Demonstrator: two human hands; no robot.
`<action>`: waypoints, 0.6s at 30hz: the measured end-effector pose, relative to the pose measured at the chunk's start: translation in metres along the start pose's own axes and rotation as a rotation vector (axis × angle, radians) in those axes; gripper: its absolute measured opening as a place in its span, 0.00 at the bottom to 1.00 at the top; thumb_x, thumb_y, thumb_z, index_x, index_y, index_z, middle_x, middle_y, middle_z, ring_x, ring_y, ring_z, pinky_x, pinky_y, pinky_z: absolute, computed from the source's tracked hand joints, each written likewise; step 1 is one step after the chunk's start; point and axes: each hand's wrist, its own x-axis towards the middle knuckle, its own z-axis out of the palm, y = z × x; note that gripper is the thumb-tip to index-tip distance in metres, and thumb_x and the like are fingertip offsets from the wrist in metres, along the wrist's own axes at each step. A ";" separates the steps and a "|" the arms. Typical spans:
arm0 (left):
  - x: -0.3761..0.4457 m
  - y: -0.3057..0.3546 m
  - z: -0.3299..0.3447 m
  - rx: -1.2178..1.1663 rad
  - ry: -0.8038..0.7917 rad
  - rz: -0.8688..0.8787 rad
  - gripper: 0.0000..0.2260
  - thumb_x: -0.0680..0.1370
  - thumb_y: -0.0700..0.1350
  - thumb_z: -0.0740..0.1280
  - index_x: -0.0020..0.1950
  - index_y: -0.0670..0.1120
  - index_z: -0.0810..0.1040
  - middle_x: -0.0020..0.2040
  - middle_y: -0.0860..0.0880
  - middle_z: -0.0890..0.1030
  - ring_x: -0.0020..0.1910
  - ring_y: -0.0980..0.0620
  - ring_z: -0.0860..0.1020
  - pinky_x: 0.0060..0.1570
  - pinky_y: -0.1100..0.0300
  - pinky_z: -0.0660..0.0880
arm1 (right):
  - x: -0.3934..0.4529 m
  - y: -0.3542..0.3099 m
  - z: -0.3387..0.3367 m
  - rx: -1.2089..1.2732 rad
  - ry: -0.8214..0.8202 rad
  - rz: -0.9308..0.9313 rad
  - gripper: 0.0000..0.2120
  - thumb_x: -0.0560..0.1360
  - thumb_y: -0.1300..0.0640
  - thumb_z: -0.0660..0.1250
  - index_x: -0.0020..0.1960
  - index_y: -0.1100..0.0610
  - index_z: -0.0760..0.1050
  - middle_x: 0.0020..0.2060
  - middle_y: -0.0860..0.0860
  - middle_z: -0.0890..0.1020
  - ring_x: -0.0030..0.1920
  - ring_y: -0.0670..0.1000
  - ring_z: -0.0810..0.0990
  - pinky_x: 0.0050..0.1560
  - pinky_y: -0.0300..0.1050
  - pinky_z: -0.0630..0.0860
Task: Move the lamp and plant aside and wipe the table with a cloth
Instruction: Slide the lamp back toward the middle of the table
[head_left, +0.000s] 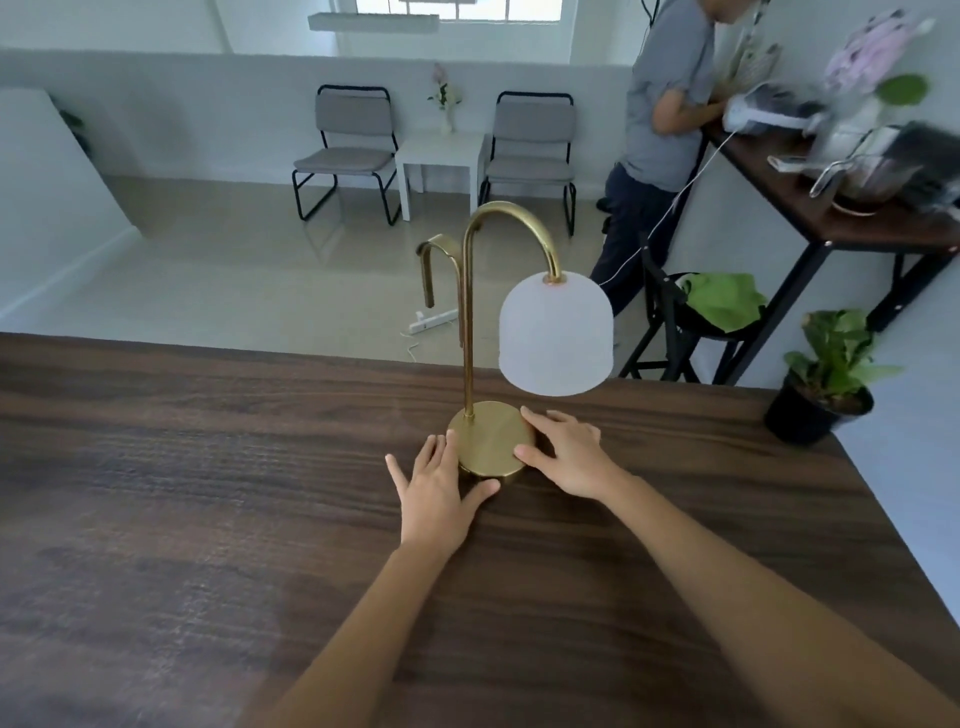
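A brass lamp (491, 441) with a curved neck and a white dome shade (555, 335) stands upright near the far edge of the dark wooden table (208, 493). My left hand (436, 491) lies against the left and front of its round base, fingers spread. On the right side of the base my right hand (569, 454) touches it with thumb and fingertips. A potted plant (826, 379) in a black pot stands at the table's far right corner. No cloth lies on the table.
A person stands at a dark side table (831, 208) cluttered with items at the right. A black stool holds a green cloth (724, 301). Two grey chairs (348, 150) flank a small white table (441, 156) at the back wall. A power strip (431, 321) lies on the floor.
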 end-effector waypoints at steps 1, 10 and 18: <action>0.003 -0.001 -0.001 0.000 -0.009 0.029 0.37 0.74 0.65 0.60 0.76 0.46 0.55 0.76 0.48 0.64 0.77 0.51 0.54 0.71 0.37 0.36 | -0.006 0.003 0.001 -0.002 0.023 0.010 0.31 0.79 0.41 0.59 0.79 0.48 0.55 0.76 0.54 0.64 0.78 0.53 0.53 0.73 0.55 0.48; 0.042 0.061 0.018 -0.059 -0.306 0.340 0.35 0.77 0.60 0.59 0.78 0.48 0.47 0.79 0.48 0.53 0.78 0.50 0.45 0.70 0.35 0.35 | -0.061 0.064 -0.010 -0.018 0.297 0.237 0.33 0.78 0.37 0.59 0.77 0.52 0.60 0.73 0.49 0.70 0.77 0.55 0.55 0.71 0.56 0.49; 0.078 0.163 0.064 0.011 -0.476 0.491 0.35 0.78 0.59 0.58 0.78 0.50 0.44 0.79 0.49 0.49 0.78 0.48 0.44 0.71 0.34 0.39 | -0.091 0.135 -0.050 -0.024 0.415 0.494 0.31 0.79 0.40 0.59 0.77 0.53 0.61 0.66 0.55 0.75 0.71 0.57 0.61 0.66 0.56 0.57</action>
